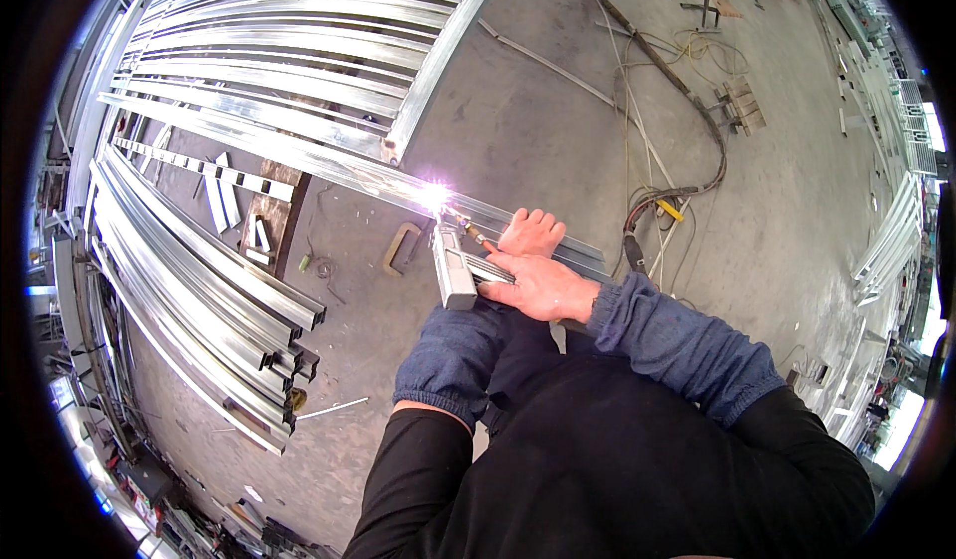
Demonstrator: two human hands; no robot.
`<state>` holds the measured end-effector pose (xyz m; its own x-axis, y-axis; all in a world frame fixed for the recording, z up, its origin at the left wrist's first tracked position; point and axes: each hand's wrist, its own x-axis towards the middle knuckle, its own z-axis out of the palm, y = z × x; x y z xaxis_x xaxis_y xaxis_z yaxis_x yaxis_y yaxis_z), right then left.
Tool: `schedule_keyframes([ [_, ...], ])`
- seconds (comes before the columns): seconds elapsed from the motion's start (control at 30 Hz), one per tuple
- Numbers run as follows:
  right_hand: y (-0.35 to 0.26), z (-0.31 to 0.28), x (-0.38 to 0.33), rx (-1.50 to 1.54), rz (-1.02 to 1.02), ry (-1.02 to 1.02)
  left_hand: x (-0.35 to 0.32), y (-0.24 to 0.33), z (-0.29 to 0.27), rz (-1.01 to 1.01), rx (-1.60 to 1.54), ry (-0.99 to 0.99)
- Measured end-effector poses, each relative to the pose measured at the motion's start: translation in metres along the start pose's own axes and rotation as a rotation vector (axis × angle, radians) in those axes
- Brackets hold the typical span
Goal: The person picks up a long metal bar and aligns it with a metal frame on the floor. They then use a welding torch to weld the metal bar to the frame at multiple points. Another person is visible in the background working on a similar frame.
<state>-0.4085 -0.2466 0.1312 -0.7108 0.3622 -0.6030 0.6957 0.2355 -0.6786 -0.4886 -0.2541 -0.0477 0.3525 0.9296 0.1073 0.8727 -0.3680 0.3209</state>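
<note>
A bright violet-white welding arc (pixel 435 197) burns on a long silver metal rail (pixel 368 173) running diagonally in front of me. My right hand (pixel 546 286) is closed round a welding torch (pixel 480 237), whose brass-coloured neck points at the arc; its grip is hidden under the hand. Just beyond, my left hand (pixel 531 233) lies over the rail's near-right stretch with its fingers curled; the right hand covers its wrist, and what it holds is hidden. A grey box-shaped piece (pixel 454 272) with a silver bar stands against my right hand's fingertips, below the arc. Its kind is unclear.
Parallel silver rails (pixel 299 31) form a large frame at far left. Loose channel profiles (pixel 214 290) lie stacked at left. A C-shaped clamp (pixel 401 249) and a wooden board (pixel 269 206) lie on the floor. Dark cables (pixel 687 91) curve across the right side.
</note>
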Motion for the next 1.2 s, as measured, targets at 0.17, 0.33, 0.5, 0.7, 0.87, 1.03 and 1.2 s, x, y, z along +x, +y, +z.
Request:
schedule_keyframes([
  [0.17,0.002,-0.001,-0.002,0.011,0.030,-0.019,0.001,0.002,-0.009,0.003,-0.051,-0.015],
  [0.33,0.008,0.002,-0.001,0.010,0.008,-0.012,0.000,0.002,-0.009,0.011,-0.047,0.026],
  [0.5,0.005,0.002,-0.003,0.004,0.008,0.001,-0.003,0.001,-0.007,-0.006,-0.056,0.030],
  [0.7,0.004,-0.001,-0.004,0.020,-0.020,-0.003,-0.002,0.001,-0.002,-0.013,-0.066,0.060],
  [0.87,0.011,-0.002,-0.005,0.016,-0.024,-0.022,-0.002,-0.001,-0.001,-0.001,-0.044,0.131],
  [1.03,0.016,-0.015,-0.030,0.090,-0.084,-0.029,-0.002,-0.002,-0.001,0.023,-0.033,0.125],
  [1.2,0.038,-0.042,-0.102,0.219,-0.074,0.061,-0.002,0.002,-0.010,0.004,-0.050,0.029],
])
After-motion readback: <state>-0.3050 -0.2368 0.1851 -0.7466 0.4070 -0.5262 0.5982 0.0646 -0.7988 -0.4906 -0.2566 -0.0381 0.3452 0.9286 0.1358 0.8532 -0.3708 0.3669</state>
